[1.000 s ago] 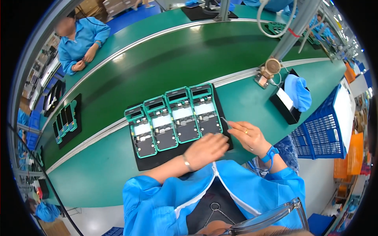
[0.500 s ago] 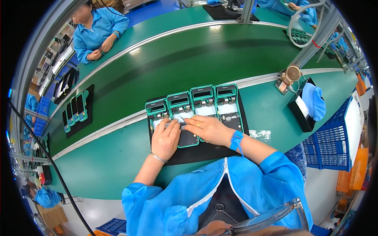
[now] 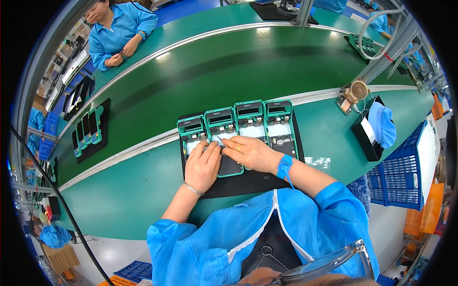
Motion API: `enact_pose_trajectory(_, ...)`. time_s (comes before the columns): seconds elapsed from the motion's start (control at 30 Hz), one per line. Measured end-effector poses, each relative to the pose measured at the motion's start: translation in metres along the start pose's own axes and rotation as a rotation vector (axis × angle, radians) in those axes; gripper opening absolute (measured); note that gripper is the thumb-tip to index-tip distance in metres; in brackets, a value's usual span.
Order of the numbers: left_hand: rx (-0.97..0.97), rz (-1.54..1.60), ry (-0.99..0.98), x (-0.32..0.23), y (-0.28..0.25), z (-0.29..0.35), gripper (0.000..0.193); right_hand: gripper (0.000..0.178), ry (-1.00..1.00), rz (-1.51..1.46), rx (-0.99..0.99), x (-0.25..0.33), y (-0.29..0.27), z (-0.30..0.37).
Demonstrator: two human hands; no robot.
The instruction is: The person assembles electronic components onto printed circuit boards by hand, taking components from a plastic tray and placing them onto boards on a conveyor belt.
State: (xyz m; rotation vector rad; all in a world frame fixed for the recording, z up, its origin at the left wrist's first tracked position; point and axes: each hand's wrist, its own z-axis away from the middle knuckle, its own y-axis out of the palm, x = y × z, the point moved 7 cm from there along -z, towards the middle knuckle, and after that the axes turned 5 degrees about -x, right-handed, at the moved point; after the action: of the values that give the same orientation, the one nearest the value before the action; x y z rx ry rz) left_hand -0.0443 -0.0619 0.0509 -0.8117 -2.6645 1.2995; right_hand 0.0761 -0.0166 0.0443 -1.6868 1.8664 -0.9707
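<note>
Several green-framed handheld device housings point(image 3: 249, 108) stand side by side on a black mat point(image 3: 226, 190), their circuit boards and white inner panels facing up. Both my hands work over the second housing from the left point(image 3: 231, 168). My left hand point(image 3: 201, 168) rests across the first and second housings, fingers bent and close together, tips pressed down at the white panel. From the right, my right hand point(image 3: 253, 153) reaches over the third housing, its fingertips pinched close to the left ones. A thin pale piece point(image 3: 218, 140) shows by the fingertips; its kind is unclear.
Beyond the mat runs a green conveyor belt point(image 3: 200, 71) with a metal rail. Finished-looking devices point(image 3: 88, 128) lie on another mat at the left. To the right are a small brown fan point(image 3: 357, 90), a black box point(image 3: 366, 131) holding blue cloth, and a blue crate point(image 3: 396, 174). A co-worker point(image 3: 120, 33) sits opposite.
My hands stay over the second housing, with only slight finger movement. The view has shifted a little, and the co-worker opposite has raised and turned their head.
</note>
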Motion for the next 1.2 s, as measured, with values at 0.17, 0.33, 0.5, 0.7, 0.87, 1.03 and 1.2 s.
enact_pose_trajectory(0.17, -0.004, -0.007, -0.001, 0.002, 0.001, 0.000, 0.025, 0.029, -0.007, 0.009, 0.000, 0.000, 0.000, -0.002)
enact_pose_trajectory(0.33, 0.053, -0.052, -0.030, 0.002, 0.004, -0.001, 0.026, 0.028, -0.013, 0.025, 0.014, 0.002, 0.001, 0.000)
enact_pose_trajectory(0.5, 0.086, -0.060, -0.031, -0.001, 0.008, -0.004, 0.024, 0.030, -0.013, 0.055, 0.013, 0.006, -0.007, 0.003)
enact_pose_trajectory(0.7, 0.120, -0.072, -0.067, 0.004, 0.013, 0.004, 0.022, 0.047, 0.142, 0.098, 0.043, -0.004, -0.092, 0.039)
enact_pose_trajectory(0.87, 0.035, -0.031, 0.022, -0.037, 0.008, -0.020, 0.024, 0.028, 0.488, 0.131, -0.022, 0.011, -0.172, 0.141)
enact_pose_trajectory(1.03, 0.176, 0.548, 0.440, -0.150, 0.040, -0.029, 0.031, 0.022, 0.600, 0.088, -0.023, 0.053, -0.186, 0.193)
enact_pose_trajectory(1.2, 0.312, 0.497, 0.609, -0.206, 0.099, -0.016, 0.048, 0.025, 0.653, 0.109, -0.039, 0.061, -0.184, 0.212)
